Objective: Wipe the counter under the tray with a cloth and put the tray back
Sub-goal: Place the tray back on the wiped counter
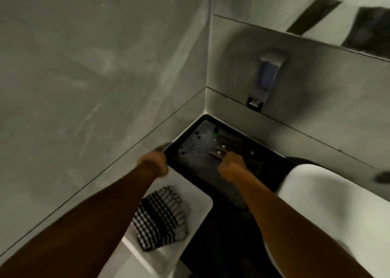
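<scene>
A black tray (242, 139) lies in the corner of the white counter (185, 184), against both walls. It carries a dotted grey mat (198, 151) and a small metal piece (218, 151). My left hand (153, 164) is closed on the tray's left edge. My right hand (231, 168) is curled shut over the tray's near side and seems to grip it; motion blur hides the fingers. A black-and-white checked cloth (162, 216) lies crumpled on the counter, just behind my left forearm and apart from both hands.
A soap dispenser (268, 77) hangs on the back wall above the tray. A white basin (320, 195) sits to the right of the tray. Grey tiled walls close in the left and back sides. A dark gap (221, 246) opens below the counter's rounded corner.
</scene>
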Available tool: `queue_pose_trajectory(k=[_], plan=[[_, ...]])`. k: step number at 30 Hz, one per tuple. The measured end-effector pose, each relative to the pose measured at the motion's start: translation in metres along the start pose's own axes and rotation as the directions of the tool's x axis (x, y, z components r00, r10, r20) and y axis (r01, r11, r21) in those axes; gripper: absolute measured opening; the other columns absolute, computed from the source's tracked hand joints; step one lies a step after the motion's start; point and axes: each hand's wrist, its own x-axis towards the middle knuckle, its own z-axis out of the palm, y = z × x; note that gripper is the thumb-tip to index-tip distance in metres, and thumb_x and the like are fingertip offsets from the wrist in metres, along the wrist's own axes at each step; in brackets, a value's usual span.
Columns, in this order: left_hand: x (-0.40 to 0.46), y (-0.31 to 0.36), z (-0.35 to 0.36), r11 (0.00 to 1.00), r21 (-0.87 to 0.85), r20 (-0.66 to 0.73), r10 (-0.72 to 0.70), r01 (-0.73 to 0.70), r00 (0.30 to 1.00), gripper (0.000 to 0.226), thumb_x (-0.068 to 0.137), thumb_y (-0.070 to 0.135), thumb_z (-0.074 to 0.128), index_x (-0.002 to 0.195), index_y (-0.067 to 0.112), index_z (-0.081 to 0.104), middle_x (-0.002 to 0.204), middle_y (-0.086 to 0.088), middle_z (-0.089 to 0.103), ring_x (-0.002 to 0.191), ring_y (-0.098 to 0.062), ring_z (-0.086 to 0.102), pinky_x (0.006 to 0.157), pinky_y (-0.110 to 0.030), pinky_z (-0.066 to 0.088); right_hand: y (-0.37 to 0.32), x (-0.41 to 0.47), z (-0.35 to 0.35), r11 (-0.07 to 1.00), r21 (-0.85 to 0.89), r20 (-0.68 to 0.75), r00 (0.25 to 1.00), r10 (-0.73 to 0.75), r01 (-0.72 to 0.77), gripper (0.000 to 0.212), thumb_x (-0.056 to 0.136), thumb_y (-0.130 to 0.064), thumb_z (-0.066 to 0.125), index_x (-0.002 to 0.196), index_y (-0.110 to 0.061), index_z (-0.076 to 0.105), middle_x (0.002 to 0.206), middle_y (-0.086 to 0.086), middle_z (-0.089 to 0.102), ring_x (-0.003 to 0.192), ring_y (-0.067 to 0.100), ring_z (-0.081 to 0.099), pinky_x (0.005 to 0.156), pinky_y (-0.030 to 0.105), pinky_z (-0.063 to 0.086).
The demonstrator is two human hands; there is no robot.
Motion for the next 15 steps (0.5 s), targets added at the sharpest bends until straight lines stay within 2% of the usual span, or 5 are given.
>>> queue_pose_trajectory(k=[1,4,7,12,15], plan=[[0.018,0.016,-0.008,0.997,-0.014,0.02,0.078,-0.078,0.997,0.046,0.087,0.027,0.058,0.128,0.005,0.057,0.129,-0.013,0.062,0.117,-0.03,0.06,0.099,-0.034,0.049,0.014,0.006,-0.015,0.997,-0.013,-0.051,0.995,0.08,-0.081,0.034,0.091,-0.014,0.058,0.12,0.003,0.062,0.123,0.021,0.064,0.111,0.037,0.064,0.093,0.041,0.055],[0.065,0.064,-0.013,0.985,-0.007,0.008,0.172,-0.172,0.985,0.048,0.088,0.035,0.058,0.125,0.005,0.06,0.131,-0.019,0.06,0.118,-0.034,0.06,0.1,-0.037,0.049,0.056,0.016,-0.037,0.982,0.006,-0.046,0.98,0.191,-0.191,0.038,0.093,-0.016,0.054,0.125,0.004,0.058,0.127,0.023,0.061,0.114,0.039,0.062,0.095,0.044,0.054],[0.093,0.078,-0.002,0.985,0.053,-0.048,0.169,-0.167,0.984,0.043,0.091,0.025,0.056,0.128,0.004,0.057,0.134,-0.021,0.057,0.122,-0.036,0.057,0.101,-0.04,0.047,0.082,0.025,-0.028,0.978,-0.008,-0.019,0.978,0.208,-0.208,0.038,0.094,-0.017,0.05,0.126,0.001,0.06,0.129,0.019,0.061,0.119,0.037,0.059,0.095,0.039,0.05],[0.144,0.08,0.018,0.964,0.24,0.069,0.099,-0.113,0.993,0.038,0.098,0.015,0.047,0.133,0.002,0.053,0.142,-0.019,0.05,0.132,-0.036,0.048,0.109,-0.042,0.04,0.095,0.032,-0.009,0.961,0.04,0.088,0.959,0.268,-0.272,0.04,0.098,-0.011,0.042,0.135,-0.004,0.055,0.143,0.018,0.05,0.132,0.035,0.049,0.107,0.039,0.042],[0.162,0.077,0.028,0.953,0.282,0.035,0.106,-0.112,0.994,0.034,0.099,0.01,0.043,0.129,0.004,0.057,0.14,-0.016,0.053,0.131,-0.034,0.05,0.108,-0.041,0.042,0.107,0.046,0.002,0.953,0.095,0.064,0.958,0.281,-0.286,0.038,0.095,-0.012,0.045,0.129,-0.001,0.059,0.132,0.022,0.058,0.122,0.038,0.057,0.102,0.045,0.049]])
